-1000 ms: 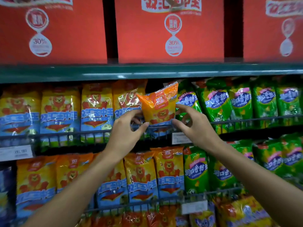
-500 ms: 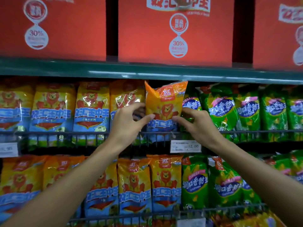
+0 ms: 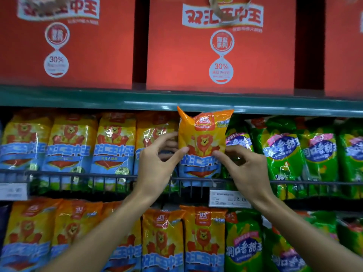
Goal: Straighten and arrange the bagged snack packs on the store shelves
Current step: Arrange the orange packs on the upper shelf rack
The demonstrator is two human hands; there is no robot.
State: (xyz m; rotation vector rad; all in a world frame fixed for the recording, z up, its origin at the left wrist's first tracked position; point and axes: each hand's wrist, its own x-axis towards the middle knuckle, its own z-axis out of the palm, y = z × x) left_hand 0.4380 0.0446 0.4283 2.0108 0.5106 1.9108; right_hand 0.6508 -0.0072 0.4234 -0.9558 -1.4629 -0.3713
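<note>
**Seating the orange lion pack at the end of its row**

I have the orange lion snack pack (image 3: pixel 203 142) pinched between both hands on the middle shelf. My left hand (image 3: pixel 157 163) grips its left edge, thumb on the front face and fingers curled behind; my right hand (image 3: pixel 245 169) holds the right edge the same way, thumb tip pressed to the front just beside the blue band. Both hands are closed on the pack, neither one free.

The pack stands almost upright behind the wire shelf rail (image 3: pixel 98 174), its lower part tucked behind the bars above the price tag (image 3: pixel 228 198). It sits between the row of matching orange packs (image 3: pixel 115 146) on its left and the green snack packs (image 3: pixel 280 154) on its right. Its top left corner pokes up in front of the green shelf edge (image 3: pixel 78 99) overhead, so it stands taller than its neighbours.

What I think could go wrong:
- The film is glossy and my hold is only a fingertip pinch, so the pack could slide out as I push it down.
- If the bottom isn't seated behind the rail when I let go, the pack may tip forward over the bars.
- The slot looks tight. Forcing the pack in could shove the nearest green pack sideways or crumple it, and spoil that row.
- The raised corner could catch under the shelf above and fold over.
</note>
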